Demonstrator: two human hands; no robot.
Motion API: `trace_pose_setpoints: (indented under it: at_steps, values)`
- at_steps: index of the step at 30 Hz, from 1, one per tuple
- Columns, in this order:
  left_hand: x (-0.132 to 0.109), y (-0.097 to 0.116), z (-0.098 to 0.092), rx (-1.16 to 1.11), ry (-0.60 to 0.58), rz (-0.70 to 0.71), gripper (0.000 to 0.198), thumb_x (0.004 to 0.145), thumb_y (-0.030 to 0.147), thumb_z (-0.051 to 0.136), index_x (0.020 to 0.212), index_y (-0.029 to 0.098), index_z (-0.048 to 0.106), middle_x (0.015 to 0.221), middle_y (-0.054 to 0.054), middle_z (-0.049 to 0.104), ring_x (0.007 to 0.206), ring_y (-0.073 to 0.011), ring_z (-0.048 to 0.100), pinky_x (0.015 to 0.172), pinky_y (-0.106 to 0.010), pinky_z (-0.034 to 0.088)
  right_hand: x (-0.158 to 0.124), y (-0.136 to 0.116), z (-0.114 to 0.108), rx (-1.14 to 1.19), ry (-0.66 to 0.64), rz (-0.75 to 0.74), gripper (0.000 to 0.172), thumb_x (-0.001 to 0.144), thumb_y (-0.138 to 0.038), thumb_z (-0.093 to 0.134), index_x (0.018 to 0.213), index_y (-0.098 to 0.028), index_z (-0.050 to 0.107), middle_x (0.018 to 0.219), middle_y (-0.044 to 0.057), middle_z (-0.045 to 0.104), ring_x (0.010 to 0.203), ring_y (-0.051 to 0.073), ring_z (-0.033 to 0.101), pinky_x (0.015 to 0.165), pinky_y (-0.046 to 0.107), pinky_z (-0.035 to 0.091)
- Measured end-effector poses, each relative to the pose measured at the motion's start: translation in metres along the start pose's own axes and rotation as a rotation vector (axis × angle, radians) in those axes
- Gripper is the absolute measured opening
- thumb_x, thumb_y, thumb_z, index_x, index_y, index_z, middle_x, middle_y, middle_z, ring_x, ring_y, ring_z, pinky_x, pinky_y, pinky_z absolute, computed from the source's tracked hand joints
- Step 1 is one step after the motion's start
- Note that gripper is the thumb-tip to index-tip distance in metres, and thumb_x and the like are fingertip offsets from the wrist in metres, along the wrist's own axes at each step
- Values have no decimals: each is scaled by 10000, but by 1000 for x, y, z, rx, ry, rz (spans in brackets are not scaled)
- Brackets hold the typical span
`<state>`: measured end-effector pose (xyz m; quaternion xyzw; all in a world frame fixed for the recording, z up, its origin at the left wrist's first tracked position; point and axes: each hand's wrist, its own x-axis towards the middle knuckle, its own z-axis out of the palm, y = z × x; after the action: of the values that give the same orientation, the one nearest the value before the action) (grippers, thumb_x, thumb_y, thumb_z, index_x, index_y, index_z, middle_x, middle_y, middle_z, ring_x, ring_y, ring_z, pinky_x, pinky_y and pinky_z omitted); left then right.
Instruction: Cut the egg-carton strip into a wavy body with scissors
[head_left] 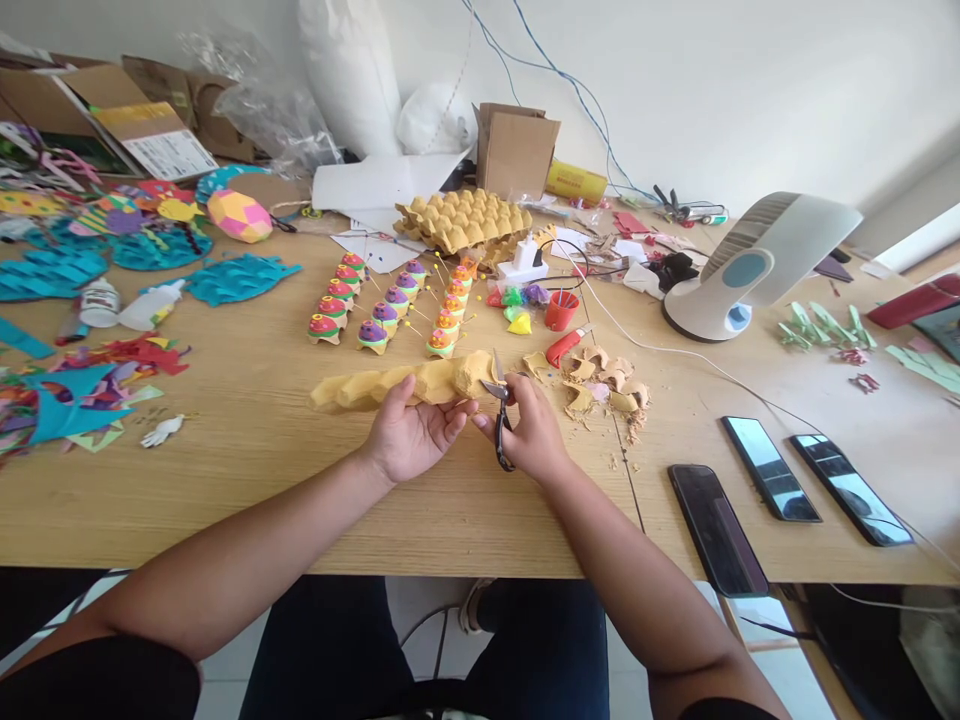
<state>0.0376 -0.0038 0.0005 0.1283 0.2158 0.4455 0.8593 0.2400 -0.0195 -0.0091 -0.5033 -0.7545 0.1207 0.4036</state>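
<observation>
My left hand grips a long strip of yellow egg-carton cups lying across the wooden table. My right hand holds a pair of scissors whose blades meet the strip's right end. Cut carton pieces and crumbs lie just right of that hand. Behind the strip stand rows of painted carton cups with pins.
Three phones lie at the right front. A white desk fan with its cable stands right. A stack of egg trays, a red cup, glue bottles and coloured paper shapes fill the back and left.
</observation>
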Motion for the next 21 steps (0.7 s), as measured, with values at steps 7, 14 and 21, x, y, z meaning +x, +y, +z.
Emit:
trace_pose_setpoints:
  at_steps: [7,14,21]
  values:
    - [1,-1,-1,0,-14,-26,454,948,484,576,1192,112,672,948,-134,793,876,-224,785,741,-257,640,0,-2,-4,2,-27,20,453,895,-584,658,1150,-213,600,903,67,665,854,242,632,746,348,480]
    - [1,-3,-2,41,-48,10,466,913,474,621,1188,102,673,1017,-152,788,968,-241,773,774,-262,632,1,0,-5,-5,-24,83,426,869,-623,674,1014,-225,629,744,15,616,682,190,575,615,295,394]
    - [1,-4,-1,66,-53,11,497,886,467,661,1208,88,672,1088,-168,778,1099,-271,736,805,-267,627,0,3,-3,-22,-14,144,468,876,-657,645,1035,-217,660,676,1,599,607,174,549,572,281,373]
